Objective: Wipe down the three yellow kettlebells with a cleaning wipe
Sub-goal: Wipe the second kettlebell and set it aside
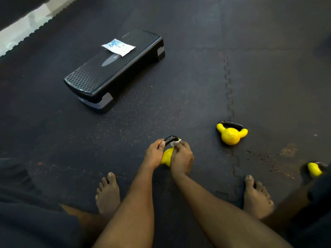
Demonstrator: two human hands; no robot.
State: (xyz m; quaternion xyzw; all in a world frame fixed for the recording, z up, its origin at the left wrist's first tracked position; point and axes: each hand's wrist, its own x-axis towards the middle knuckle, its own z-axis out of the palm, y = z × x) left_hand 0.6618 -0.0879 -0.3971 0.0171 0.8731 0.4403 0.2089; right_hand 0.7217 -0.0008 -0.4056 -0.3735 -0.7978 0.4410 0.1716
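forearms (136, 203), left hand (154, 154) gripping kettlebell handle (171, 139), right hand (181, 158) pinching wipe (175, 142) against it

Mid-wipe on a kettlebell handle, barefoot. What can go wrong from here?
1. The left hand grips the handle of the near kettlebell while the right hand rubs it with the wipe; a damp handle might slip toward the bare feet.
2. The far-right kettlebell is half hidden at the frame edge and could get skipped.
3. The wipe is a small wad; the packet lies away on the step platform.
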